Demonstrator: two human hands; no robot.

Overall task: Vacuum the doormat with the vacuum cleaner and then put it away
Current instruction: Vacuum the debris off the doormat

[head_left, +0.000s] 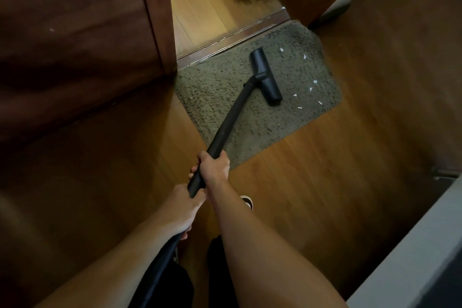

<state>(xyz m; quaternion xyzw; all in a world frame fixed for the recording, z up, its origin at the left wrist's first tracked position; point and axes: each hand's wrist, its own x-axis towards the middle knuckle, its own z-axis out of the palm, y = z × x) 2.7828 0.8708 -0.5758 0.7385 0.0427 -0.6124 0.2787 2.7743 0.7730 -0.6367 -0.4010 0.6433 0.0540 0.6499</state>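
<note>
Doormat (225, 97) lies on the wood floor (325, 182) against the door threshold (235, 37). Black vacuum head (265, 75) sits flat on the mat, about mid-width. Right hand (214, 165) wrapped tight around the wand (230, 120), nearer the mat; left hand (181, 205) closed on the wand's lower end, further from it. White paper scraps (310, 82) dot the mat on the far side of the head from the wand; the nearer side looks clean. Judgement: roughly half vacuumed. Left: sweep the scrap side, then stow the cleaner. Machine body not visible.
</note>
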